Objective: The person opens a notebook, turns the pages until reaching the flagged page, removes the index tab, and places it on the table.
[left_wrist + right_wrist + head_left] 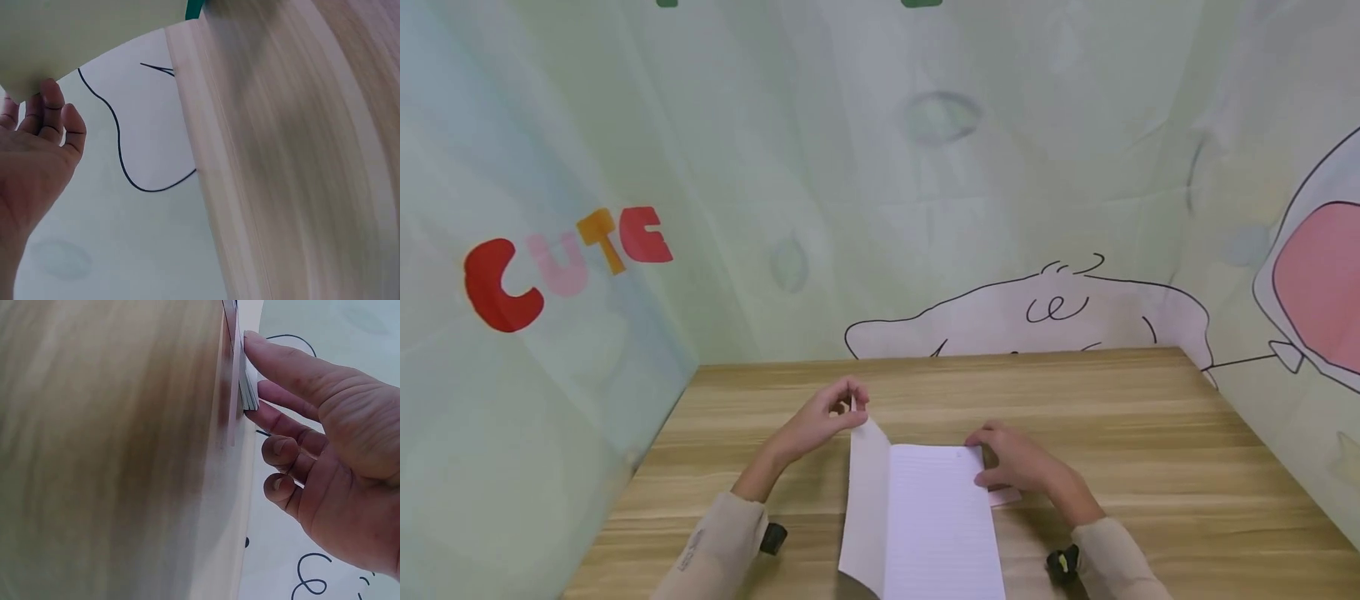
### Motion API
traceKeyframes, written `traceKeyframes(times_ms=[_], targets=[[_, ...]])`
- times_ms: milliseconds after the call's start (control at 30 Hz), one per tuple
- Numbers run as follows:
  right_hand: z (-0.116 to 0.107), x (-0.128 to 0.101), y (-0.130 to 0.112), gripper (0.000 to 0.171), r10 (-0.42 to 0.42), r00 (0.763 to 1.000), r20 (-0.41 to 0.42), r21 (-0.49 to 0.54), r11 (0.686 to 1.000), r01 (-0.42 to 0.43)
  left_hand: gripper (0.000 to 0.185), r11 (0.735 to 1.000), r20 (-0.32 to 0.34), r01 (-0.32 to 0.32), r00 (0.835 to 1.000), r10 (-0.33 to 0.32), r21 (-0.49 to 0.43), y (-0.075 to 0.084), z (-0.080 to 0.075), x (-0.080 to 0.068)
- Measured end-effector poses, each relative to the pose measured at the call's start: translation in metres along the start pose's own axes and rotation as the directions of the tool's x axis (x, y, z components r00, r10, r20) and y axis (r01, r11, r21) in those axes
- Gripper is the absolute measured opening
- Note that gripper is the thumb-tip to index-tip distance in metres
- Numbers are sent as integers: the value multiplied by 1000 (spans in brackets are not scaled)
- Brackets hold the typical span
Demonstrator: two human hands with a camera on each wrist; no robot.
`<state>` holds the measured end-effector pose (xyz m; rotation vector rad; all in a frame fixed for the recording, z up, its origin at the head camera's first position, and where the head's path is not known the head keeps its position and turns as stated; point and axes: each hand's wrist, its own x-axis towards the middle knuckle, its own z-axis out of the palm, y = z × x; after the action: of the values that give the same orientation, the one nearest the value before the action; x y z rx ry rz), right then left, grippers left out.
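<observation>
The left hand [820,421] pinched the notebook [925,517] cover's top corner, lifted partway open; the right hand [1018,462], fingers extended, pressed the pages' edge; the turn looked half-finished.

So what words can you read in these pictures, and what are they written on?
"CUTE": big red, pink and orange letters on the pale printed backdrop at the left.
Sleeve of the left arm: a small dark marking, too small to read.
Notebook page: only faint ruled lines, no writing that can be made out.
Green shapes at the backdrop's top edge: cut off, unreadable.
Wrist views: no text.
</observation>
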<state>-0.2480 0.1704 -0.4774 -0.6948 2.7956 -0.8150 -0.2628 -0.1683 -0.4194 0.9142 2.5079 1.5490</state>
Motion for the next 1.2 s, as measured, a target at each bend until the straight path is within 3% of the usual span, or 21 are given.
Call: traceKeyframes(times_ms=[300, 533, 733, 967, 1200], targets=[[-2, -3, -3, 49, -2, 1000, -2, -31, 1000, 1, 9, 990, -37, 125, 992, -122, 71, -9, -16, -25], [-3, -5, -5, 46, -28, 1000, -14, -53, 998, 27, 9, 977, -11, 102, 995, -102, 186, -22, -21, -41], [-3, -6, -6, 40, -31, 999, -20, -38, 999, 30, 13, 945, 15, 61, 997, -70, 322, -34, -18, -56], [-4, -5, -6, 29, -60, 998, -23, -27, 998, 60, 15, 911, 15, 98, 993, -113, 401, -43, -9, -67], [-2, -4, -3, 16, -31, 998, -54, 81, 996, 35, 16, 884, -22, 157, 986, -164, 440, -43, -6, -69]])
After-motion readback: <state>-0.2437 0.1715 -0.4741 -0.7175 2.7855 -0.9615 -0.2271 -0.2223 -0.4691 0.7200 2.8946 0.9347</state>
